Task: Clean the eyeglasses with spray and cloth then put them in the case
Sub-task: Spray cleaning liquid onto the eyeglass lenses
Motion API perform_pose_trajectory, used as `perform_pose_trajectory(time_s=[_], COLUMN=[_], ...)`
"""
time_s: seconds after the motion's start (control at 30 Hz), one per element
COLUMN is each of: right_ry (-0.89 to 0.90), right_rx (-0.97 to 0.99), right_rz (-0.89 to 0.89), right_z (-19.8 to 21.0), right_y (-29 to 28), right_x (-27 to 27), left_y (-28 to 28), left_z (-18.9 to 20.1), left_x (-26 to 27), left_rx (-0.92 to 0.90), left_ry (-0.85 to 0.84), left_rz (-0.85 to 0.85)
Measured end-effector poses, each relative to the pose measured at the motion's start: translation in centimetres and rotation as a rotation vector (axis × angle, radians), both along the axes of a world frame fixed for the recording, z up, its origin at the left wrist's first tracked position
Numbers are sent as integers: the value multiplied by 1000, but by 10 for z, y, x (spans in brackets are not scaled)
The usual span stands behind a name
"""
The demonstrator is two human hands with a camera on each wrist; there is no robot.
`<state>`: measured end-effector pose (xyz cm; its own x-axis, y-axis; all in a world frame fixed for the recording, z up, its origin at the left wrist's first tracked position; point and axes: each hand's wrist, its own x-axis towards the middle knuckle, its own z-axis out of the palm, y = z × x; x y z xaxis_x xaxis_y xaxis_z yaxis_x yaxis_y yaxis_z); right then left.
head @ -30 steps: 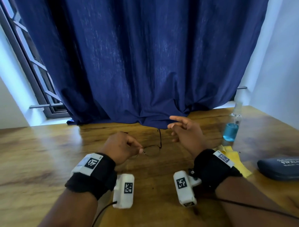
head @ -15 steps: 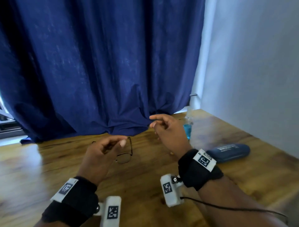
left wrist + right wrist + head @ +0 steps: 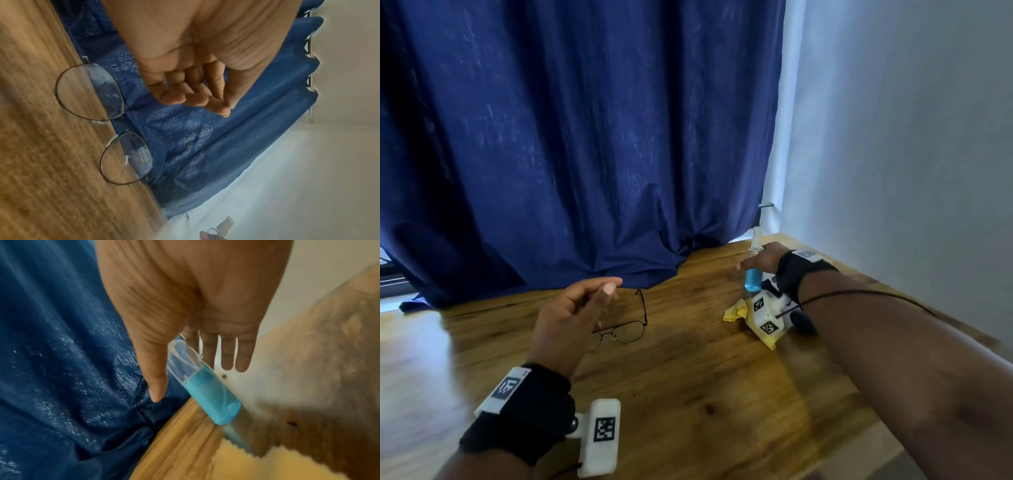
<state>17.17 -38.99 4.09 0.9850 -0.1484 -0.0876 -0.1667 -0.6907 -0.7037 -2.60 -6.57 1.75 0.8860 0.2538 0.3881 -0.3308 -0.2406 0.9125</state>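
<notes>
Wood grain runs across the table (image 3: 688, 394) under both our arms. At 9 o'clock our left hand (image 3: 571, 318) hovers above the surface, fingers loosely curled with thumb and fingertips nearly meeting, holding nothing. Just to its right, near the centre, the eyeglasses (image 3: 625, 327) lie on the wood with their temples unfolded toward the blue curtain (image 3: 585, 137) at 12 o'clock; the left wrist view shows both lenses (image 3: 90, 95) clear of the fingers. Toward 2 o'clock a crumpled yellow cloth (image 3: 736, 312) lies on the table. Beyond it the spray bottle (image 3: 753, 274), part filled with blue liquid, stands upright near the curtain's hem. Our right hand (image 3: 760, 260) reaches around it, fingers straight and thumb spread, not yet clasping it.
</notes>
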Motion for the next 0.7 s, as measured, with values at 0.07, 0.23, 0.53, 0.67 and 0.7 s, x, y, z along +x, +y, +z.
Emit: perform_pose_trajectory(time_s=[0.07, 0.23, 0.53, 0.67, 0.7], right_ry=[21, -272, 115, 351, 404], right_rx=[-52, 0, 840, 933, 926], right_rz=[-13, 193, 732, 923, 973], right_z=[-3, 16, 13, -17, -21], right_y=[5, 38, 170, 197, 198], right_x=[7, -11, -115, -133, -134], left_y=[5, 18, 29, 29, 28], left_z=[-2, -2, 18, 17, 16], left_x=[4, 10, 11, 13, 12], left_rx=[-29, -123, -479, -506, -492], left_ry=[-5, -32, -73, -44, -41], left_rz=[6, 12, -50, -132, -149])
